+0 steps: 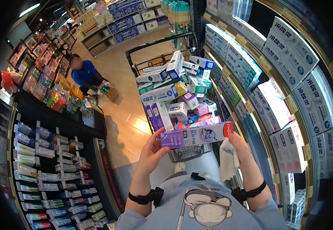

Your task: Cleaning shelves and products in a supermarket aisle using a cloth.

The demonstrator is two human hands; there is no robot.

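Observation:
A long purple and white Colgate toothpaste box point(196, 134) is held level between my two hands. My left hand point(155, 146) grips its purple end, thumb below and fingers behind. At the red end, my right hand point(240, 149) pinches the box and also holds a crumpled white cloth point(228, 159) that hangs down. Just beyond the box stands a black wire shopping cart point(188, 153), heaped with toothpaste boxes such as a blue and white one point(159, 95) and a purple-ended one point(190, 99).
Lit shelves of stacked toothpaste boxes point(290, 54) rise close on the right. Hanging toothbrush packs point(50, 176) fill a rack at lower left. A person in a blue top point(84, 73) crouches by an open cardboard box point(113, 95) in the aisle. Stocked shelves point(126, 24) stand at the back.

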